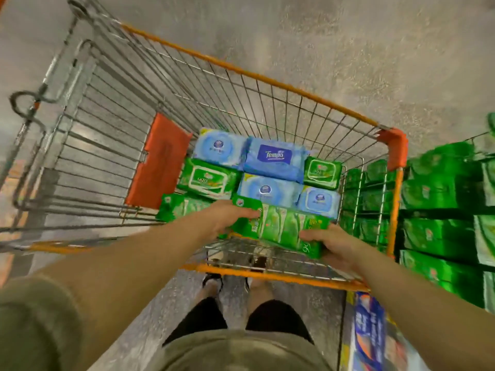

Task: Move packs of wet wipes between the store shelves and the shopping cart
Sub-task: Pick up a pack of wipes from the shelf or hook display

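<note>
A shopper's right hand (338, 243) and left hand (227, 216) clasp opposite ends of a green pack of wipes (284, 228), fingers curled over its edges, just inside the near end of the cart (267, 79). The soft film wrapper looks slick and likely to sag in the middle, so a two-ended hold seems wise; the pack appears moderately heavy. Beyond it lie blue packs (270, 190) and more green packs (207, 179) on the cart floor. Shelves of green packs (439, 188) stand just beside the cart, to the right.
</note>
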### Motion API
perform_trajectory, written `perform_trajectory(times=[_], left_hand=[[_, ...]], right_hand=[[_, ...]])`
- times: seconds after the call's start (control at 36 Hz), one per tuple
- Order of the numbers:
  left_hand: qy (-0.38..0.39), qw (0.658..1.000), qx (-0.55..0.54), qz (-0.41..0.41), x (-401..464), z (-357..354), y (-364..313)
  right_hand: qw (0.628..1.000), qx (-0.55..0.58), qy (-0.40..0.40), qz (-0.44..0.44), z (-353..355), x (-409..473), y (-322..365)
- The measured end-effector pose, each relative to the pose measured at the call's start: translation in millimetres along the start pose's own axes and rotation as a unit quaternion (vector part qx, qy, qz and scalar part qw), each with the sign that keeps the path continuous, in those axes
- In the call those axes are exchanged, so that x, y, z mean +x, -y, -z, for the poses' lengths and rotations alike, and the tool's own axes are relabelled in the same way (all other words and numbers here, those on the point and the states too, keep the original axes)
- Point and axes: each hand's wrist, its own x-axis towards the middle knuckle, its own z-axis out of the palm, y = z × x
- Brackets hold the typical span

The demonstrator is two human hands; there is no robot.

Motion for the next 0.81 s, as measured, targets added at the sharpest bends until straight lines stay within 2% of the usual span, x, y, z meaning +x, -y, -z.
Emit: perform_trajectory(times=[0.11, 0.17, 0.36, 0.61, 0.81], left_hand=[[0.020, 0.999, -0.011, 0.044, 54.4, -13.7, 25.7], [0.023, 0.998, -0.019, 0.058, 42.6, -24.0, 19.8], [-0.037, 0.995, -0.017, 0.090, 66.7, -29.3, 32.5], [-0.090, 0.989, 0.041, 0.106, 79.2, -41.4, 22.8], [-0.122, 0.985, 0.048, 0.110, 55.9, -35.4, 11.1]], right_hand=[[0.999, 0.014, 0.003, -0.039, 3.7, 37.8, -16.7], [0.999, 0.012, 0.001, -0.053, 5.7, 56.5, -27.5], [0.995, -0.046, 0.027, -0.087, -9.0, 99.2, -43.8], [0.993, -0.094, -0.018, -0.067, -13.7, 103.3, -36.7], [0.976, -0.187, -0.106, -0.045, -13.7, 82.9, -21.4]])
